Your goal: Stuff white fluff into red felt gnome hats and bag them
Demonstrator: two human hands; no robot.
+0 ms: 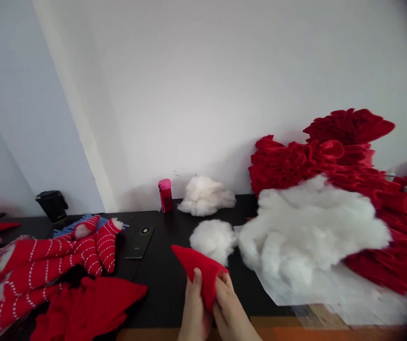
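Observation:
A red cone-shaped cloth piece [198, 265] is held at the lower middle, its tip pointing up and left. My left hand [196, 303] grips its near side, the thumb lying on the cloth. At the open end is my right hand [226, 303], with its fingers at and partly inside the opening; the fingertips are hidden by the cloth. Just beyond the cone lies a small tuft of white stuffing [213, 239]. To the right, a big heap of white stuffing [306, 232] rests on a white sheet [281, 291].
Piled red velvety cloth [331, 156] stands against the wall at right. Another stuffing clump [206, 196] and a pink-lidded bottle [166, 195] are at the back. Left are a phone [139, 244], striped red pieces [43, 255], red cloth cones [93, 305] and a black cup [52, 206].

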